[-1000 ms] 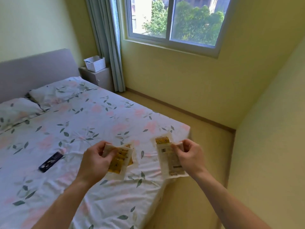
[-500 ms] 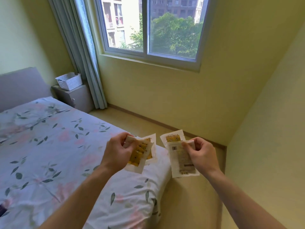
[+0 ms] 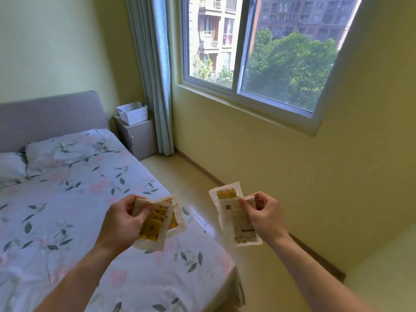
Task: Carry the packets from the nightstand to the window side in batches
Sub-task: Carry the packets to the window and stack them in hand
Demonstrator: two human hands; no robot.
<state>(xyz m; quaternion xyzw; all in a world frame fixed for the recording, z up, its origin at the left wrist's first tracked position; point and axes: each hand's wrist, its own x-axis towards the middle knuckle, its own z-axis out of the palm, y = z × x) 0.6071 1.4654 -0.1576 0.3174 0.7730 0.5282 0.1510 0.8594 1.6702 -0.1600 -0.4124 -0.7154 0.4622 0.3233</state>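
Note:
My left hand pinches two overlapping white-and-yellow packets over the foot corner of the bed. My right hand grips two more packets, the front one showing a barcode and printed text, above the floor strip beside the bed. The grey nightstand stands far ahead in the corner by the curtain, with a white basket on top. The window runs along the right wall.
The bed with floral sheet and pillows fills the left. A narrow yellow floor strip runs between bed and window wall toward the nightstand. A pale green curtain hangs beside the window. Another wall closes in at the lower right.
The view has swung up and along the bed's foot toward the window side. Both hands keep hold of their packets and now sit over the bed's corner and floor strip.

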